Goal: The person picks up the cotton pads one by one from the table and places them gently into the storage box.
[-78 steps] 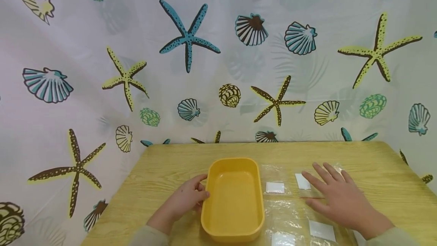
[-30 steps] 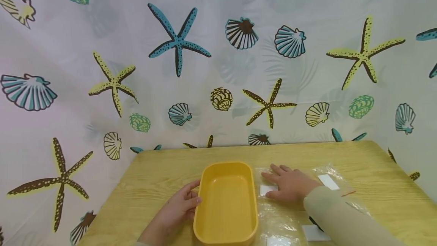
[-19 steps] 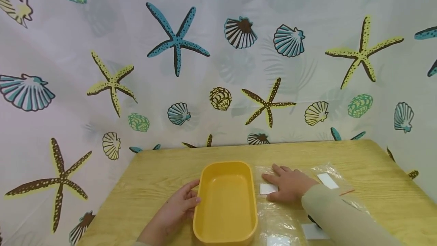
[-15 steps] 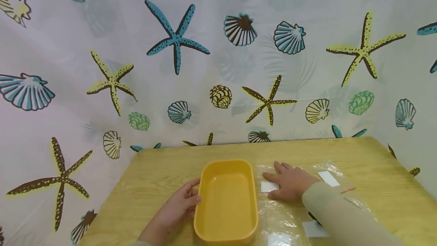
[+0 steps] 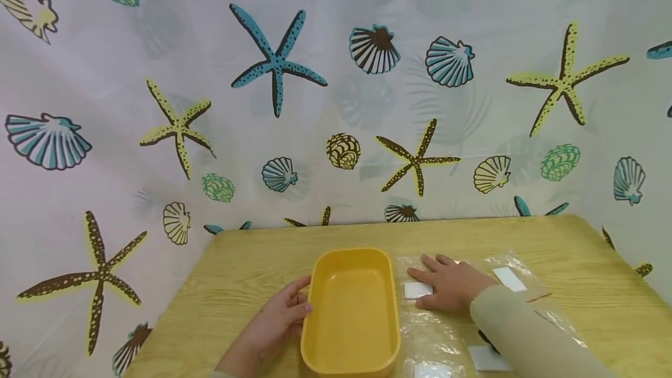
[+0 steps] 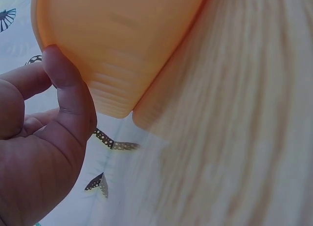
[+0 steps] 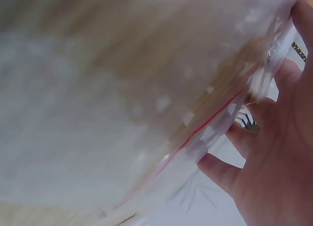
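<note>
A yellow rectangular plastic tub (image 5: pixel 350 319) stands on the wooden table, with nothing inside it. At its left side my left hand (image 5: pixel 280 317) holds the rim, thumb at the edge and fingers curled behind; the left wrist view shows the thumb (image 6: pixel 68 84) on the tub wall. To the right of the tub, my right hand (image 5: pixel 448 286) rests palm down, fingers spread, on a clear plastic zip bag (image 5: pixel 408 264) with a white label (image 5: pixel 417 290). In the right wrist view the fingertips touch the film, and a red zip line (image 7: pixel 195 133) shows.
More clear bags with white labels lie flat nearby: one at the upper right (image 5: pixel 509 279), one at the front (image 5: pixel 427 334), one partly under the right sleeve (image 5: pixel 525 325). The wooden table (image 5: pixel 247 267) meets a curtain (image 5: pixel 315 191) printed with shells and starfish at the back.
From over the right-hand bags, my right hand has moved left onto the bag beside the tub, and has stayed there since. The left hand keeps its hold on the tub.
</note>
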Motion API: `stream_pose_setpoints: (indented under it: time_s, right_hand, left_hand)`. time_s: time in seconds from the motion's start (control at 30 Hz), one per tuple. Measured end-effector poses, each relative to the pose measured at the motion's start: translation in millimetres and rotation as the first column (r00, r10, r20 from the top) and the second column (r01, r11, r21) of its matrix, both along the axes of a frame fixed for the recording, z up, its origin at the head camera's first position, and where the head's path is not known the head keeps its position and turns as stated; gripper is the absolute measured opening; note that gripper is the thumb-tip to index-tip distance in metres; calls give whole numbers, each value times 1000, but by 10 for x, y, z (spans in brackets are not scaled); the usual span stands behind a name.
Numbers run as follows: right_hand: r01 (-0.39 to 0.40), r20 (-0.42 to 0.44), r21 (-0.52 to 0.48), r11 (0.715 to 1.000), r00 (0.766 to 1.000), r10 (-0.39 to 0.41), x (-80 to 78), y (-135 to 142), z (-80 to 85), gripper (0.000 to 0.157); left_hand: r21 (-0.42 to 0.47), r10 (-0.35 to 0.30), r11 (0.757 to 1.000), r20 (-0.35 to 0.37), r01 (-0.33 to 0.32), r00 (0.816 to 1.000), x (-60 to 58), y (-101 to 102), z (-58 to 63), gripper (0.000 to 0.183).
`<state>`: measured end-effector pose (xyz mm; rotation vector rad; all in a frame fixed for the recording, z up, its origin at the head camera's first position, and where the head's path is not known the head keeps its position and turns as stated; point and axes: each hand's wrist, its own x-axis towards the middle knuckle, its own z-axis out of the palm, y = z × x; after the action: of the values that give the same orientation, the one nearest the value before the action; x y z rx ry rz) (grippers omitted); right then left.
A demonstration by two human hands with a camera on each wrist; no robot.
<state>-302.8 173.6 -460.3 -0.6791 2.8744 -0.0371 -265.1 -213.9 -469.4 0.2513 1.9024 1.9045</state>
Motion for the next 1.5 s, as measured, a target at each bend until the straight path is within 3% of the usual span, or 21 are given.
stream_pose_setpoints:
  time_s: [0.6, 0.7, 1.03, 1.5]
  right_hand:
    - [-33, -23, -7, 999, 999, 32, 33, 1, 15, 57]
    - [-36, -25, -33, 999, 999, 35, 3, 16, -50, 56]
    - [-30, -29, -72, 997, 999, 28, 52, -16, 33, 52]
    - [-14, -100, -113, 994, 995, 3, 56, -43, 54, 51]
  left_hand:
    - [-19, 2, 1000, -8, -2, 1000, 5, 7, 21, 66]
    - [-26, 4, 1000, -5, -4, 1000, 9, 12, 25, 66]
    - [-17, 7, 1000, 4, -6, 1000, 8, 16, 23, 67]
    - [9, 6, 1000, 2, -6, 1000, 10, 15, 7, 64]
